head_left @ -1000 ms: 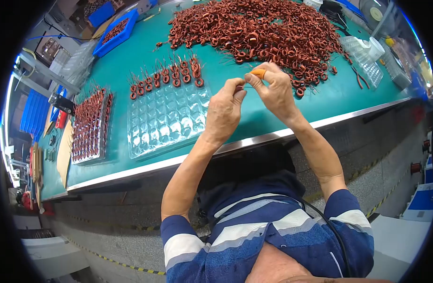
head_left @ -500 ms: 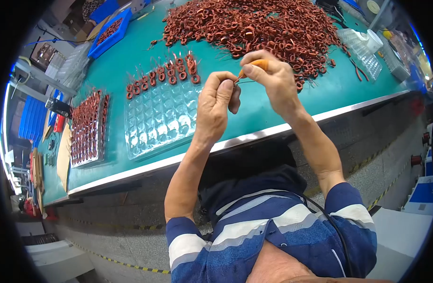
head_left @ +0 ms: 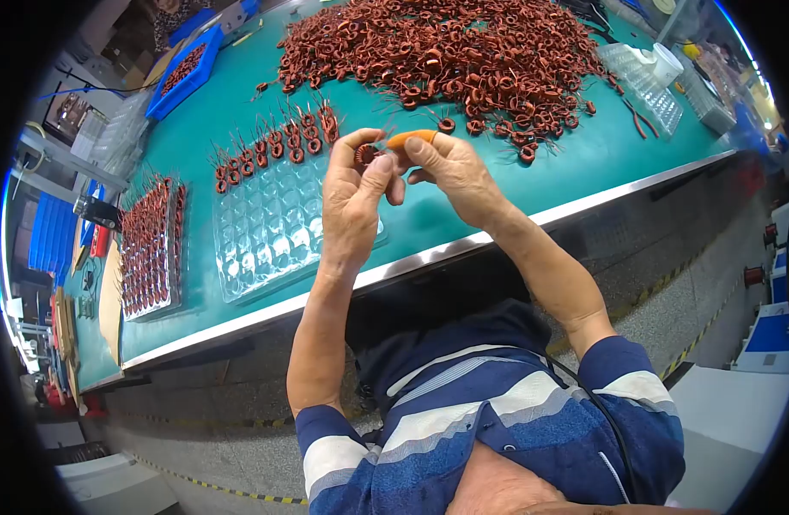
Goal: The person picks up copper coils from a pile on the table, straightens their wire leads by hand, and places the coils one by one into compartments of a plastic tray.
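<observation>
My left hand (head_left: 352,197) is closed around a copper-wound ring coil (head_left: 365,155), pinched between thumb and fingers. My right hand (head_left: 453,172) grips an orange-handled tool (head_left: 412,138), its working end close to the coil; the tip is too small to make out. Both hands are nearly touching above the bench's front part. Left of them lies a clear plastic tray (head_left: 274,227) with round pockets, and red-brown ring coils (head_left: 277,142) stand in its far rows, wire ends up.
A large heap of ring coils (head_left: 446,60) covers the back of the green bench (head_left: 463,227). At left stands a filled coil tray (head_left: 151,249); behind it is a blue bin (head_left: 184,73). Pliers (head_left: 640,118), clear trays (head_left: 639,81) and a white cup (head_left: 667,64) lie at right.
Both hands have shifted left and slightly down in view. The coil in my left hand now shows its ring face, and the orange handle has turned flatter.
</observation>
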Demonstrator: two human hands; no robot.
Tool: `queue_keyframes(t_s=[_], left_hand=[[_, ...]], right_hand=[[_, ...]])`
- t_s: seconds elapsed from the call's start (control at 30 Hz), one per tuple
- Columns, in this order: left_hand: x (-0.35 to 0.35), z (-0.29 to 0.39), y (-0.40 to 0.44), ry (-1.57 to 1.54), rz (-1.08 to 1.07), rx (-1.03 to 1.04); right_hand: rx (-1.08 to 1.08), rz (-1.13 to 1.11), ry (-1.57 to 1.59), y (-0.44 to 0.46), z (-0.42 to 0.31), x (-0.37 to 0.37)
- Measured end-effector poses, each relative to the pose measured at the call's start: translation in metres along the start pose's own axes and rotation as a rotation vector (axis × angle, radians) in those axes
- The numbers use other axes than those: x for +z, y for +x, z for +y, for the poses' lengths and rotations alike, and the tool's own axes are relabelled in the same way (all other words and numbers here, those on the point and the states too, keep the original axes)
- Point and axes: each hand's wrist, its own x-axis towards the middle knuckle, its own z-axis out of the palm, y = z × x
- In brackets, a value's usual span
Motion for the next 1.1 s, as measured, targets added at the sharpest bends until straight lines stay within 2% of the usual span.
queue_keyframes(t_s=[0.07, 0.17, 0.2, 0.3, 0.37, 0.43, 0.5, 0.57, 0.67, 0.77, 0.87, 0.93, 0.97, 1.03, 1.1], left_hand=[[0.001, -0.004, -0.001, 0.055, -0.052, 0.006], [0.003, -0.003, -0.003, 0.300, 0.028, 0.038], [0.002, -0.006, -0.004, 0.521, 0.116, 0.077], [0.004, -0.007, -0.011, 0.759, 0.151, 0.262], [0.004, -0.010, -0.018, 0.676, 0.131, 0.178], [0.003, -0.011, -0.019, 0.542, 0.095, 0.096], [-0.004, -0.018, -0.023, 0.271, 0.047, -0.015], [-0.019, -0.024, -0.023, -0.003, -0.047, -0.109], [-0.029, -0.012, -0.022, 0.028, -0.174, -0.288], [-0.026, -0.012, -0.019, 0.259, -0.156, -0.111], [-0.023, -0.003, -0.024, 0.285, -0.154, -0.079], [-0.022, -0.003, -0.026, 0.268, -0.074, -0.096], [-0.023, -0.005, -0.026, 0.150, -0.019, -0.104], [-0.022, -0.010, -0.027, -0.104, 0.006, -0.113], [-0.017, -0.012, -0.024, -0.079, 0.059, -0.112]], right_hand=[[-0.039, -0.018, 0.003, 0.001, 0.004, 0.002], [-0.316, 0.209, -0.580, -0.009, -0.015, 0.016], [-0.544, 0.233, -0.778, -0.010, -0.022, 0.017], [-0.211, 0.235, -0.435, -0.013, -0.038, 0.018], [-0.017, 0.163, -0.182, -0.012, -0.030, 0.011], [0.090, 0.111, 0.037, -0.004, -0.014, 0.002], [0.064, 0.078, -0.154, -0.004, -0.008, -0.004], [-0.131, 0.190, -0.307, -0.003, -0.001, 0.001], [0.011, 0.028, -0.131, -0.008, -0.010, 0.005], [0.079, 0.008, -0.081, -0.010, -0.017, 0.008], [0.164, 0.013, -0.042, -0.012, -0.024, 0.010], [0.074, -0.034, -0.014, -0.013, -0.024, 0.014], [0.031, -0.060, -0.002, -0.015, -0.024, 0.016], [-0.097, -0.017, -0.224, -0.020, -0.029, 0.021], [-0.174, 0.029, -0.352, -0.019, -0.032, 0.023]])
